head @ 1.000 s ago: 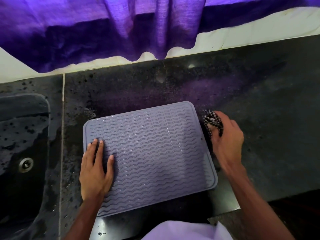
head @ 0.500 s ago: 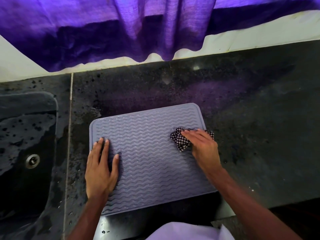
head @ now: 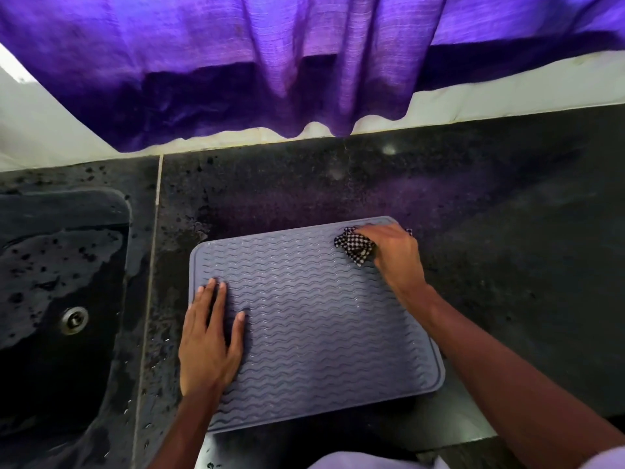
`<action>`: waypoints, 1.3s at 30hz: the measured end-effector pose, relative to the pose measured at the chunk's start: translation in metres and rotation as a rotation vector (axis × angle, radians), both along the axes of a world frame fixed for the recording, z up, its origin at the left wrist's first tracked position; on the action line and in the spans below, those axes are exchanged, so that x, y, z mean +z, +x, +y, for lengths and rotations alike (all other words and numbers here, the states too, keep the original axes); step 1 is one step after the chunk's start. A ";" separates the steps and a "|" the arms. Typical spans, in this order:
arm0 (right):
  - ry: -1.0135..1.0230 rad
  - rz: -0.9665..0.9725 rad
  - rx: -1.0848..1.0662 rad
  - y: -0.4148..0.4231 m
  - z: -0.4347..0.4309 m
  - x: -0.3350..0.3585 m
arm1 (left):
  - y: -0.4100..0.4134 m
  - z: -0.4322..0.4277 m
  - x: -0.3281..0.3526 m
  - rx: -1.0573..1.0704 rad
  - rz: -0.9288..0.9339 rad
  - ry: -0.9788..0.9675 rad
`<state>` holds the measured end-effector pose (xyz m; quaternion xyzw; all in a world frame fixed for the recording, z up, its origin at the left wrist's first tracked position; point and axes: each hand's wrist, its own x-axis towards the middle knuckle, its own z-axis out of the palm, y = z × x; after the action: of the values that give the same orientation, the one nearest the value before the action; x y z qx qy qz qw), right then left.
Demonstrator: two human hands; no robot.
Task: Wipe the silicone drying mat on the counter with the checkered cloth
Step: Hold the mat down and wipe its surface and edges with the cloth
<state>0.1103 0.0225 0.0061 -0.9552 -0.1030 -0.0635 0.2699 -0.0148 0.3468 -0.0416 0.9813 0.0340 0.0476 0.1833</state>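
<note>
A grey silicone drying mat (head: 314, 319) with wavy ridges lies flat on the dark counter (head: 507, 231). My left hand (head: 209, 343) rests flat on the mat's left part, fingers straight, holding it down. My right hand (head: 395, 255) sits at the mat's far right corner and grips the bunched black-and-white checkered cloth (head: 355, 247), pressing it onto the mat. Most of the cloth is hidden under that hand.
A dark wet sink (head: 50, 299) with a metal drain (head: 74, 320) lies to the left of the mat. A purple curtain (head: 270, 62) hangs over the white ledge behind the counter. The counter's front edge runs just below the mat.
My right hand brought the cloth from beside the mat's right edge onto the mat, then slid it up to the far right corner. My left hand stayed pressed on the mat.
</note>
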 end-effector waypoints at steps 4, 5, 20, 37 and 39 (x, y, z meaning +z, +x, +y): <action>-0.029 0.130 0.039 0.016 -0.005 0.016 | 0.000 0.000 0.000 -0.001 0.015 0.000; -0.048 0.178 0.036 0.023 -0.006 0.019 | 0.000 0.001 0.000 -0.002 0.018 -0.003; -0.093 0.161 -0.025 0.034 0.008 0.023 | 0.000 0.001 0.001 0.003 0.036 -0.029; 0.018 0.224 -0.031 0.002 0.011 0.016 | 0.001 0.002 0.000 0.002 0.046 -0.042; 0.036 0.253 -0.038 -0.001 0.009 0.020 | 0.000 0.002 0.000 -0.003 0.041 -0.042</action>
<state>0.1089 0.0316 0.0258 -0.9524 -0.0489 0.0506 0.2967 -0.0145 0.3488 -0.0414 0.9781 0.0373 0.0265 0.2031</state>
